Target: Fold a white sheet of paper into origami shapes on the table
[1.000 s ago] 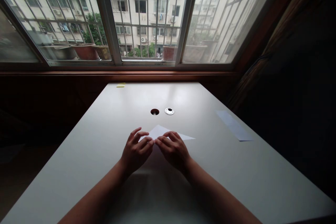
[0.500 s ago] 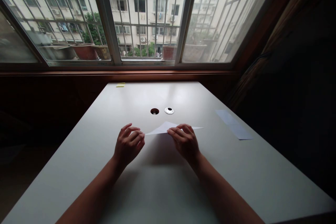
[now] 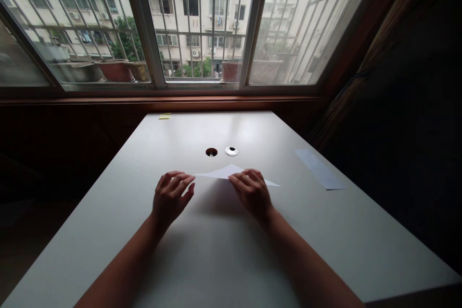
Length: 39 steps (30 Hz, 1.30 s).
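A white sheet of paper [image 3: 220, 172], folded into a triangular shape, is held above the table, and its shadow falls below it. My right hand [image 3: 252, 192] pinches its near edge around the middle, with one pointed corner sticking out past the knuckles to the right. Beside the paper's left corner is my left hand [image 3: 172, 196]. Its thumb is apart from the fingers, and the fingertips are at or just short of that corner. Part of the sheet is hidden behind my right hand.
The white table [image 3: 108, 211] reaches to the window sill. It has a round hole [image 3: 211, 152] and a metal ring cover [image 3: 231, 151] beyond the paper. A strip of paper [image 3: 319, 169] lies near the right edge, and a yellow sticky note [image 3: 164, 116] at the far left corner.
My left hand's thumb and fingers have parted, and the hand has shifted slightly left. The paper's left corner has risen and its right corner has dipped, with my right hand still pinching it.
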Tool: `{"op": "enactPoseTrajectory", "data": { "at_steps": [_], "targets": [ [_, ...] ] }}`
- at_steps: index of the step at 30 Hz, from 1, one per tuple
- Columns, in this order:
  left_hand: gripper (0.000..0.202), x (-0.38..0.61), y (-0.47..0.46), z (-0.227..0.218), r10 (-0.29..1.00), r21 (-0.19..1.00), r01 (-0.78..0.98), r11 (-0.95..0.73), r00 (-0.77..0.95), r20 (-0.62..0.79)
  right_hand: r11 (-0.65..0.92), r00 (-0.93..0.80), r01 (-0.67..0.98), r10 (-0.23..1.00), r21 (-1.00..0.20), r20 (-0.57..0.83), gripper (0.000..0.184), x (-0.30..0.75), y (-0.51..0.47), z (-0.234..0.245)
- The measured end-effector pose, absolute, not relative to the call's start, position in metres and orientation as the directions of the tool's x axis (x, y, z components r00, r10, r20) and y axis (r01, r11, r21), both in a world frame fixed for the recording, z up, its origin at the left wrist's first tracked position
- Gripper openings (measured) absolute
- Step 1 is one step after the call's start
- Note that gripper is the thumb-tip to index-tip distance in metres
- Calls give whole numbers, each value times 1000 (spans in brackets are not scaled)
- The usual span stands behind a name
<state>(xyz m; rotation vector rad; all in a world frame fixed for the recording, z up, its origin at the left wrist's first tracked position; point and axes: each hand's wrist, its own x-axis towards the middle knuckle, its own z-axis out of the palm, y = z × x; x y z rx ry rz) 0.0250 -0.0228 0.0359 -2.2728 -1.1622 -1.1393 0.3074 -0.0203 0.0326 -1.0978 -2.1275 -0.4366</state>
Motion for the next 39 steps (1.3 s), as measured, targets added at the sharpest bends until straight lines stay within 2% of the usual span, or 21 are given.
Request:
{"op": "enactPoseTrajectory", "data": {
  "at_steps": [7, 12, 17, 30, 34, 39],
  "targets": [
    [31, 42, -33, 42, 474, -33, 687, -726, 534, 700, 687, -520, 727, 533, 18, 668, 18, 270, -28, 38],
    [29, 42, -31, 34, 452, -33, 657, -753, 553, 700, 745, -564, 666, 483, 24, 670, 22, 262, -30, 35],
    [21, 39, -30, 31, 473, -13, 664, -748, 546, 692, 759, -563, 652, 483, 1, 671, 23, 264, -29, 31],
    [20, 17, -19, 34, 510, 4, 747, -665, 451, 733, 663, -414, 748, 507, -35, 756, 21, 309, -16, 28],
    [18, 10, -15, 34, 516, 8, 770, -638, 420, 746, 579, -326, 814, 530, -53, 783, 19, 331, -10, 29],
    [17, 7, -14, 34, 524, 16, 784, -620, 399, 753, 438, -153, 889, 564, -136, 812, 13, 355, -2, 27]
  ]
}}
